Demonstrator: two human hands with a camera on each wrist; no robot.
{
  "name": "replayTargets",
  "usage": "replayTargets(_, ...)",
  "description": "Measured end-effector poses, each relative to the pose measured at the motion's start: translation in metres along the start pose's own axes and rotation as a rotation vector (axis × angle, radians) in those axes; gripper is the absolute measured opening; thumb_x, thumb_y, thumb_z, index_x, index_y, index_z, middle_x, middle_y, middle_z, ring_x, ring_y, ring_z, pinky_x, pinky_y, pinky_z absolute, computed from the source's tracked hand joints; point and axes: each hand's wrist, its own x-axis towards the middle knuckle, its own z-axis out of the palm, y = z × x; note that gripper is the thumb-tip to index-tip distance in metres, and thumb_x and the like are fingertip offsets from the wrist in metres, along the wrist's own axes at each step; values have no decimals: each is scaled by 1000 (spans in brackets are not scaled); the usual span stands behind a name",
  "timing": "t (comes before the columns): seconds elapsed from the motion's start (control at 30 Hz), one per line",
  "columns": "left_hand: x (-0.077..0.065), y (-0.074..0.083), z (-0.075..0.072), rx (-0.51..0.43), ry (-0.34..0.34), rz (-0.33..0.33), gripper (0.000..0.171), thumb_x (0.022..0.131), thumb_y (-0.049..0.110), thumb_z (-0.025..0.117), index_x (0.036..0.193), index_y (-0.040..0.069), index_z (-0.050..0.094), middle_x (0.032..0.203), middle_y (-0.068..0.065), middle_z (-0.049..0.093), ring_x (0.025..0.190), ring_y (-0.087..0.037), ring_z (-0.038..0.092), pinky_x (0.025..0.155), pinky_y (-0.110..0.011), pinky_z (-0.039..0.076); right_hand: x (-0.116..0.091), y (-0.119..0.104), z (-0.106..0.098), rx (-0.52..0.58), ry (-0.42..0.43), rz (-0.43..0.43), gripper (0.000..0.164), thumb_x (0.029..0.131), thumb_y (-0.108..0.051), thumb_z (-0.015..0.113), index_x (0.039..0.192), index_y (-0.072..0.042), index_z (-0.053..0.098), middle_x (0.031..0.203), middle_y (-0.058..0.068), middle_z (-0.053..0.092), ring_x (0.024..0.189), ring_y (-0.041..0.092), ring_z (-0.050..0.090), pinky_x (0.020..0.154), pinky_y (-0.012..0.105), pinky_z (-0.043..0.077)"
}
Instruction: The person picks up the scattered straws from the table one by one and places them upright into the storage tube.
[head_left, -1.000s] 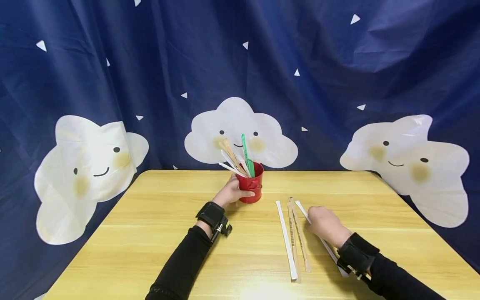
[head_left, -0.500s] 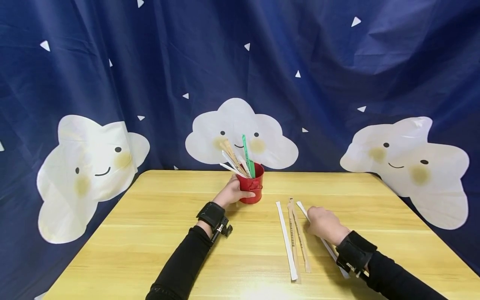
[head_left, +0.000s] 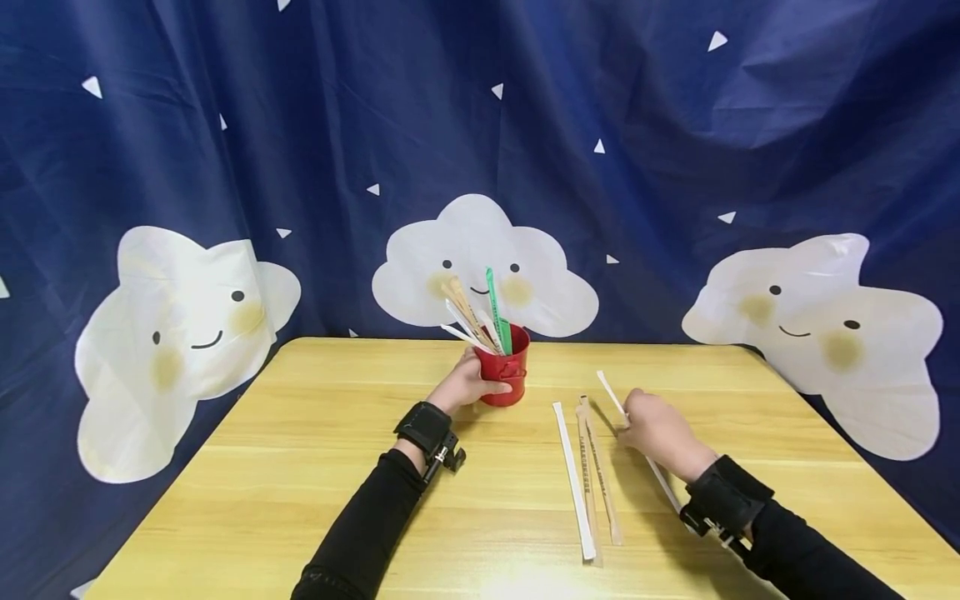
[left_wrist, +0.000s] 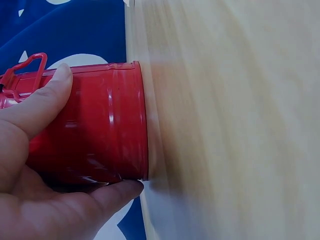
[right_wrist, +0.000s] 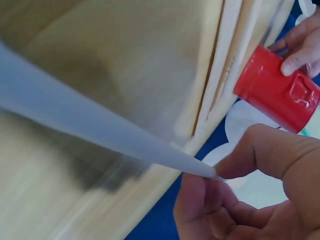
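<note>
My left hand (head_left: 461, 386) grips a small red metal bucket (head_left: 508, 383) from its left side, thumb across the front. In the left wrist view the bucket's folded wire handle (left_wrist: 40, 70) shows near the thumb. Several wrapped straws lean out of it: brown and white ones to the left, a green one (head_left: 492, 302) upright. My right hand (head_left: 663, 432) pinches a white paper-wrapped straw (right_wrist: 115, 127) between thumb and fingers. That straw slants up off the table, its far tip (head_left: 606, 380) raised and its lower end near my wrist strap.
On the wooden table (head_left: 300, 517), left of my right hand, lie another white wrapped straw (head_left: 573, 479) and two brown wrapped straws, one of them the right-hand brown straw (head_left: 604, 492). A dark blue curtain (head_left: 637, 108) with cloud faces hangs behind the table's far edge.
My right hand has risen slightly with the white straw, lifting it off the table, its far tip now higher. The left hand and the bucket have stayed in place.
</note>
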Motion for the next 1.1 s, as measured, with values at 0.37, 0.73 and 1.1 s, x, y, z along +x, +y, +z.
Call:
replayTargets(0.37, -2, 0, 1, -16, 6, -31, 73, 80, 3, 85, 145, 4, 51, 146, -16, 43, 135, -31, 37, 120, -50, 28, 7, -3, -6, -3, 241, -63, 28, 74, 1, 66, 100, 5, 58, 84, 9, 57, 72, 19, 51, 61, 32, 45)
replayTargets(0.73, -1, 2, 2, -12, 3, -24, 76, 80, 3, 85, 147, 4, 49, 147, -15, 43, 136, -31, 37, 120, -50, 28, 13, -5, -5, 96, 451, -131, 29, 80, 3, 59, 108, 4, 57, 97, 17, 63, 78, 25, 68, 66, 43, 56)
replayTargets(1.1, 0, 0, 1, -13, 0, -15, 75, 79, 2, 85, 146, 6, 51, 146, -15, 44, 136, -31, 37, 120, -49, 29, 25, -18, -5, 191, 598, -182, 28, 84, 4, 62, 111, 0, 56, 103, 13, 62, 82, 22, 69, 70, 38, 56)
